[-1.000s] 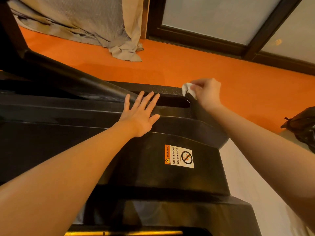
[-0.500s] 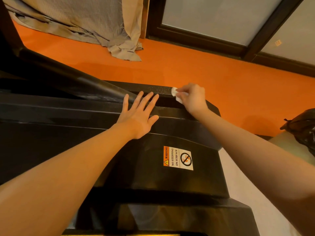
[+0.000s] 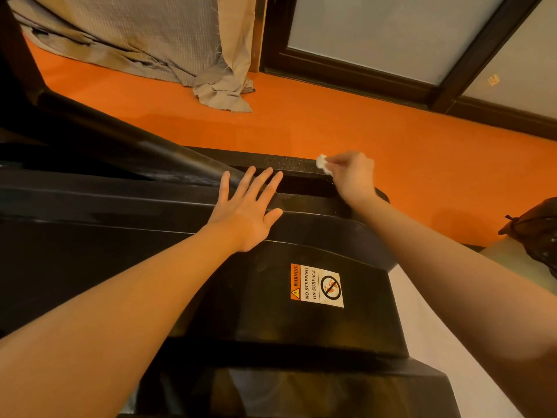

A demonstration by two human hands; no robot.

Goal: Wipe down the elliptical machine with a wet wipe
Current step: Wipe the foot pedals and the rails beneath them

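Observation:
The black elliptical machine [image 3: 271, 312] fills the lower middle of the head view, with a warning sticker [image 3: 317, 285] on its housing. My left hand [image 3: 247, 206] lies flat on the top of the housing, fingers spread and straight. My right hand [image 3: 351, 176] pinches a small crumpled white wet wipe [image 3: 323, 164] and presses it on the far speckled edge [image 3: 286, 162] of the machine. A dark tube [image 3: 120, 140] of the machine slants up to the left.
An orange floor [image 3: 361, 122] lies beyond the machine. Beige curtains [image 3: 168, 40] bunch on it at the back left. Dark-framed glass doors [image 3: 391, 34] stand at the back right. A dark bag [image 3: 536, 230] sits at the right edge, on a pale surface [image 3: 437, 342].
My right hand has slid the wipe left along the machine's far edge, then slightly back right. My left hand has stayed flat in place.

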